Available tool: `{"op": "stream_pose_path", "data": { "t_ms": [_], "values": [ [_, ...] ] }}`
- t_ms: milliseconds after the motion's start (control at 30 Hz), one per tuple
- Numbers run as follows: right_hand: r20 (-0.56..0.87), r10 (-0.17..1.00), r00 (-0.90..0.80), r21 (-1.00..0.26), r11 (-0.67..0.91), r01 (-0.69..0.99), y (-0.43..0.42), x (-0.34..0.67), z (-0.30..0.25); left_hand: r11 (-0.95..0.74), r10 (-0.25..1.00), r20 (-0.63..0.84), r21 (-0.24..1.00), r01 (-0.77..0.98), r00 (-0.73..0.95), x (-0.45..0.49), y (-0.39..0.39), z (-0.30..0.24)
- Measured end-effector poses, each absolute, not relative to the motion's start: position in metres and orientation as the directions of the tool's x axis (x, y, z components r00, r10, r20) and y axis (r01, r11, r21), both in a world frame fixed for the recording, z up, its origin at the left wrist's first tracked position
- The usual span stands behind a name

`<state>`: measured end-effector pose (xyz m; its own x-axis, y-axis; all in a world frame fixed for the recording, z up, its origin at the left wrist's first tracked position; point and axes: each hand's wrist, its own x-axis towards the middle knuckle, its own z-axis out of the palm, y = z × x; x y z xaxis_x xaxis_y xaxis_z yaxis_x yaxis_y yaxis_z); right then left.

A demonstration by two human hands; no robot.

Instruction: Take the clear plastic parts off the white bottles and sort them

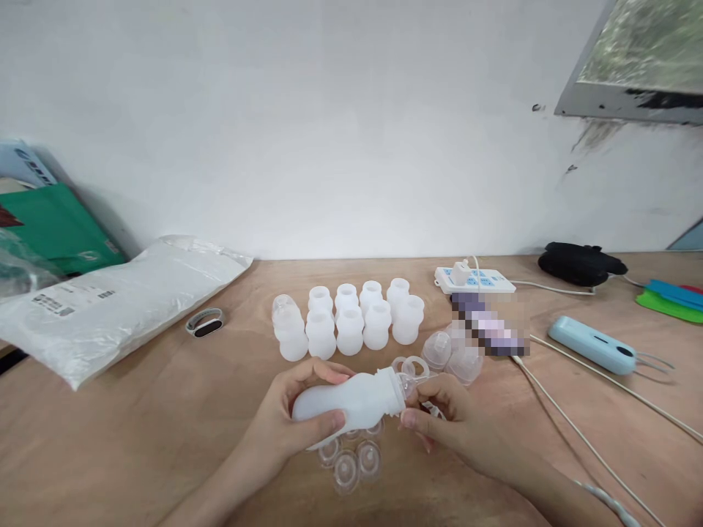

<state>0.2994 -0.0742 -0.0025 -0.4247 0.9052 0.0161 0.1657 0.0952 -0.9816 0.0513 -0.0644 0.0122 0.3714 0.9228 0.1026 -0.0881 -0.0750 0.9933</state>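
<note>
My left hand (299,410) is wrapped around a white, frosted baby bottle (354,402), which lies tilted on its side with its neck to the right. At that neck, the curled fingers of my right hand (439,410) pinch a see-through bottle nipple (407,383); they partly cover it. Below the bottle, several see-through nipples (346,468) lie on the table, some hidden behind it. White collar rings (418,367) are just beyond my right fingers. Further back stand several open white bottles (350,331) in two rows, and a capped bottle (285,315) is at their left end.
See-through domed caps (438,350) lie beside a blurred phone (488,326) with a cable. A power strip (475,279), blue device (592,344) and black case (581,263) are on the right. A fitness band (205,323) and white parcel (126,300) lie left on the wooden table (137,446).
</note>
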Motion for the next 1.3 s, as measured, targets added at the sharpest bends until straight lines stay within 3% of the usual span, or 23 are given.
{"op": "stream_pose_path", "data": {
  "t_ms": [200, 333, 400, 467, 567, 633, 700, 833, 967, 1033, 1100, 1200, 1300],
  "values": [
    [0.219, 0.944, -0.247, -0.935, 0.275, 0.223, -0.076, 0.299, -0.003, 0.245, 0.889, -0.179, 0.964, -0.106, 0.421, 0.052, -0.069, 0.008],
    [0.328, 0.888, -0.323, -0.879, 0.412, 0.240, -0.080, 0.300, -0.003, 0.249, 0.882, -0.200, 0.966, -0.062, 0.426, 0.054, -0.072, 0.009],
    [0.312, 0.890, -0.333, -0.872, 0.407, 0.270, -0.081, 0.299, -0.003, 0.068, 0.904, -0.046, 0.997, -0.038, 0.425, 0.056, -0.074, 0.010],
    [0.267, 0.911, -0.315, -0.884, 0.362, 0.296, -0.079, 0.297, -0.004, -0.237, 0.891, 0.203, 0.971, 0.034, 0.407, 0.057, -0.078, 0.009],
    [0.122, 0.934, -0.337, -0.933, 0.224, 0.282, -0.075, 0.294, -0.006, -0.707, 0.682, 0.574, 0.675, 0.211, 0.453, 0.057, -0.085, 0.003],
    [0.071, 0.927, -0.369, -0.948, 0.178, 0.265, -0.074, 0.295, -0.006, -0.816, 0.570, 0.654, 0.519, 0.253, 0.497, 0.058, -0.087, -0.001],
    [0.113, 0.925, -0.362, -0.946, 0.212, 0.246, -0.074, 0.297, -0.005, -0.743, 0.658, 0.604, 0.617, 0.259, 0.450, 0.058, -0.086, 0.000],
    [0.188, 0.887, -0.421, -0.918, 0.311, 0.246, -0.075, 0.306, 0.004, -0.282, 0.915, 0.234, 0.953, 0.106, 0.329, 0.058, -0.076, 0.006],
    [0.266, 0.810, -0.523, -0.836, 0.464, 0.294, -0.074, 0.307, 0.011, 0.177, 0.897, -0.149, 0.984, -0.031, 0.415, 0.055, -0.068, 0.007],
    [0.308, 0.788, -0.533, -0.796, 0.520, 0.310, -0.075, 0.305, 0.013, 0.260, 0.868, -0.213, 0.964, -0.046, 0.449, 0.054, -0.069, 0.005],
    [0.300, 0.796, -0.526, -0.776, 0.525, 0.350, -0.077, 0.303, 0.014, 0.159, 0.880, -0.126, 0.987, -0.035, 0.459, 0.055, -0.071, 0.002],
    [0.239, 0.850, -0.469, -0.791, 0.451, 0.413, -0.080, 0.301, 0.013, -0.256, 0.885, 0.215, 0.966, 0.046, 0.413, 0.059, -0.078, -0.002],
    [0.149, 0.899, -0.412, -0.865, 0.320, 0.386, -0.080, 0.300, 0.008, -0.697, 0.702, 0.587, 0.682, 0.222, 0.403, 0.060, -0.087, -0.005]
  ]
}}
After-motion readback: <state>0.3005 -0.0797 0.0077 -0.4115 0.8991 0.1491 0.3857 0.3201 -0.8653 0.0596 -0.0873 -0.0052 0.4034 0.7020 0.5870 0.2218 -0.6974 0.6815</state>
